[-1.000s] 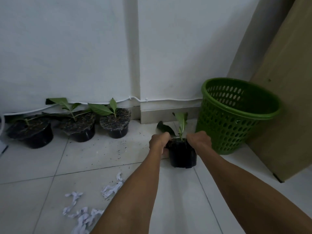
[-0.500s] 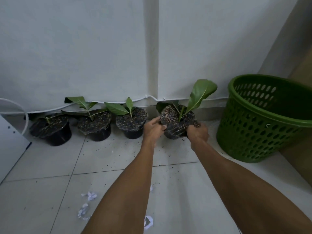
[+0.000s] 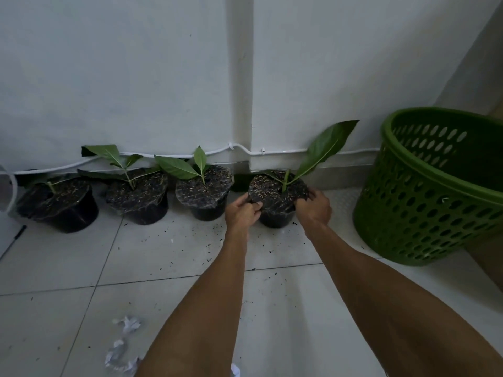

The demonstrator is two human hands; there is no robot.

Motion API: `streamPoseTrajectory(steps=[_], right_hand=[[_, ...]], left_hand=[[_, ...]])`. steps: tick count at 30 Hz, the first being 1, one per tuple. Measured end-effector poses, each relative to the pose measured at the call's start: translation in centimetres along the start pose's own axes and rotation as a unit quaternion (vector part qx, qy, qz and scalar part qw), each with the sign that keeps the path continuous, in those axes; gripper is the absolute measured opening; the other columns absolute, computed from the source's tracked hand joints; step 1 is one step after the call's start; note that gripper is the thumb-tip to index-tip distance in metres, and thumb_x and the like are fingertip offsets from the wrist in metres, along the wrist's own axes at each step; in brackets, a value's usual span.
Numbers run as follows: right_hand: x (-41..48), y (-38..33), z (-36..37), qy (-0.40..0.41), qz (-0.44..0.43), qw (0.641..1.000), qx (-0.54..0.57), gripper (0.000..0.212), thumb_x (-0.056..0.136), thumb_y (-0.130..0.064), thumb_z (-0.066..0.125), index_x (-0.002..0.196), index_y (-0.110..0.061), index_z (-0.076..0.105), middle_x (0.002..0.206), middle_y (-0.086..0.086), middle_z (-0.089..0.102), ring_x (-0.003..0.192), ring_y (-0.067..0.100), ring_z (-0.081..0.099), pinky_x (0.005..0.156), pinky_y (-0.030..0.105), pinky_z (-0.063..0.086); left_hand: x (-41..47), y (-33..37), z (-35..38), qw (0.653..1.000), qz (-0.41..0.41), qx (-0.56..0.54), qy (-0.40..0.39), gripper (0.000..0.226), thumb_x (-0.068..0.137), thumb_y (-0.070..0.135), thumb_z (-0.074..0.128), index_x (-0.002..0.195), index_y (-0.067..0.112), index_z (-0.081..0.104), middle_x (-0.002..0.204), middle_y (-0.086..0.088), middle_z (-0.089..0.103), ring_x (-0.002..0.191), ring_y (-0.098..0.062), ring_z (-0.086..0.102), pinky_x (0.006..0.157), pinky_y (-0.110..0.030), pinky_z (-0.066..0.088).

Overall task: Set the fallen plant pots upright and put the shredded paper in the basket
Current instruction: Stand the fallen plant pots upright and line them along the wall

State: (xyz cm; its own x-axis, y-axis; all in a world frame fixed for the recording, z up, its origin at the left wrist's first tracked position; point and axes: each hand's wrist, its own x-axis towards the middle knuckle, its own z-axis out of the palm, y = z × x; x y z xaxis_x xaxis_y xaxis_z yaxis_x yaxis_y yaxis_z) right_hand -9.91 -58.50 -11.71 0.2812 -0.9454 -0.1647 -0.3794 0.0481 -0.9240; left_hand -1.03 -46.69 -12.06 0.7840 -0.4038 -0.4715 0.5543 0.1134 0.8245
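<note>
A black plant pot (image 3: pixel 276 210) with a long green leaf stands upright on the floor by the wall, rightmost in a row. My left hand (image 3: pixel 243 212) grips its left rim and my right hand (image 3: pixel 314 206) grips its right rim. Three more black pots stand upright to its left: one (image 3: pixel 205 198) beside it, one (image 3: pixel 137 200) further along, and one (image 3: pixel 61 209) at the far left. Shredded white paper (image 3: pixel 122 346) lies on the tiles near the bottom left. The green perforated basket (image 3: pixel 424 213) stands to the right of the held pot.
Spilled soil specks (image 3: pixel 190 248) dot the tiles in front of the pots. A white cable (image 3: pixel 277 152) runs along the wall base. A white object (image 3: pixel 8 235) edges in at far left. A brown board (image 3: pixel 487 257) stands behind the basket.
Both hands carried the pot away from the basket's front to the wall and set it down at the right end of the row. The view shifted left.
</note>
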Motion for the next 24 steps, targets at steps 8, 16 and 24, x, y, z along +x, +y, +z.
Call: streamPoseTrajectory(steps=[8,16,24], right_hand=[[-0.1,0.0,0.5,0.037,-0.001,0.999,0.013,0.042,0.085,-0.003,0.066,0.127,-0.008,0.064,0.117,0.015,0.071,0.097,0.024,0.066,0.084,0.025,0.05],[-3.3,-1.8,-0.1,0.095,-0.031,0.987,-0.128,0.053,0.089,-0.015,0.063,0.137,-0.004,0.046,0.14,0.019,0.05,0.127,0.035,0.05,0.099,0.043,0.046],[-10.4,0.5,1.6,-0.107,-0.27,0.89,-0.351,0.037,0.087,-0.019,0.065,0.122,-0.009,0.058,0.126,0.02,0.058,0.113,0.037,0.057,0.09,0.043,0.051]], left_hand=[[-0.2,-0.2,0.7,1.0,-0.01,-0.024,-0.008,0.059,0.083,-0.013,0.067,0.138,0.006,0.054,0.136,-0.016,0.06,0.124,-0.03,0.06,0.096,-0.033,0.055],[-2.1,1.4,-0.5,0.987,-0.088,0.112,-0.077,0.101,0.07,0.03,0.089,0.152,0.013,0.032,0.151,-0.014,0.045,0.131,-0.031,0.051,0.099,-0.039,0.054],[-7.5,4.8,-14.6,0.729,0.047,0.676,-0.094,0.105,0.063,0.061,0.083,0.151,0.026,0.037,0.159,0.0,0.032,0.145,-0.022,0.033,0.113,-0.035,0.033]])
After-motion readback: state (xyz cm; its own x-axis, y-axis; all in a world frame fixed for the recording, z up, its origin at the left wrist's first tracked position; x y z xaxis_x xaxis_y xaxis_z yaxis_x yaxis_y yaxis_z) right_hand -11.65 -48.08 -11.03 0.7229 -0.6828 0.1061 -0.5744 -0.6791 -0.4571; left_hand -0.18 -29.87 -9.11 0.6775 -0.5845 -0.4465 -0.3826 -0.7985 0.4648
